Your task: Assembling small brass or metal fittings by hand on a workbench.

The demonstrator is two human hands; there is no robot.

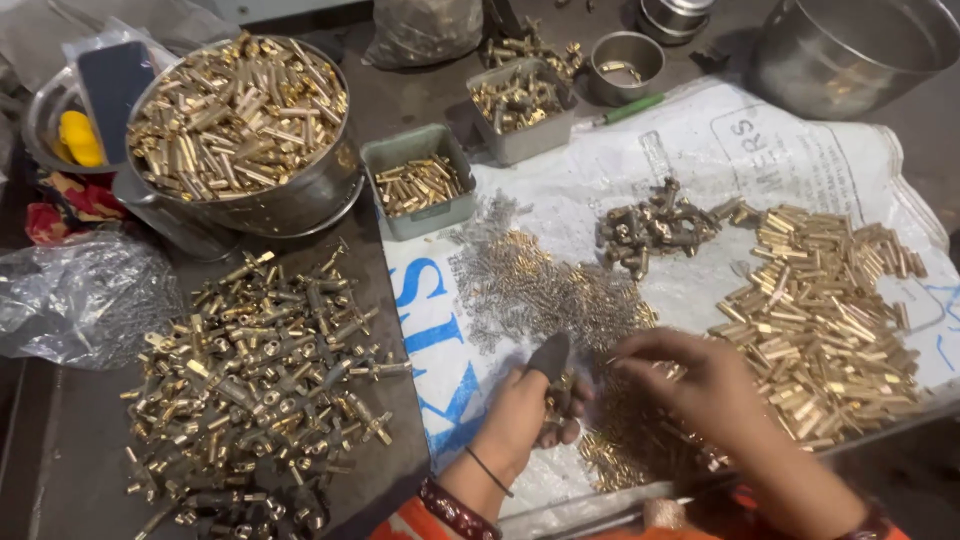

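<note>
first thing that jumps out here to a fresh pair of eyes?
Brass everywhere: a steel pot heaped with short brass rods at upper left, a sprawl of assembled brass fittings on the dark table at lower left, and a pile of cut brass tubes on the white printed sack at right. Bottom centre, the left hand grips a small part while the right hand picks among tiny pieces.

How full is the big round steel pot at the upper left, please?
Full: the big round steel pot is heaped above its rim with short brass rods.

One head-worn camera is looking steeply down from close above a worktable (80, 450). It is facing forward over the hands
</note>
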